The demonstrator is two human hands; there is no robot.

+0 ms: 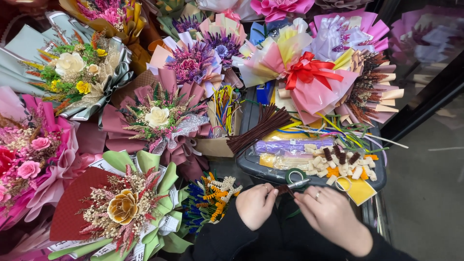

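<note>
Both hands meet low in the middle: the left hand (255, 205) and the right hand (327, 212) each have a narrow grip pinched on a short dark brown stem (285, 189) held between them, just below a green tape roll (295, 175). The roll sits at the near rim of a grey tray (251, 162) filled with fuzzy pieces (340, 164). Bouquets (159, 118) crowd the left and far side.

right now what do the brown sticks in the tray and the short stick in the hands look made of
brown sticks: likely chenille pipe cleaners, matte and fuzzy; thin, even, bundled strands.
short stick: seemingly the same fuzzy brown stem, pinched between left hand and right hand; too small to be sure.
tray: looks like grey plastic, with a smooth moulded rim.
</note>
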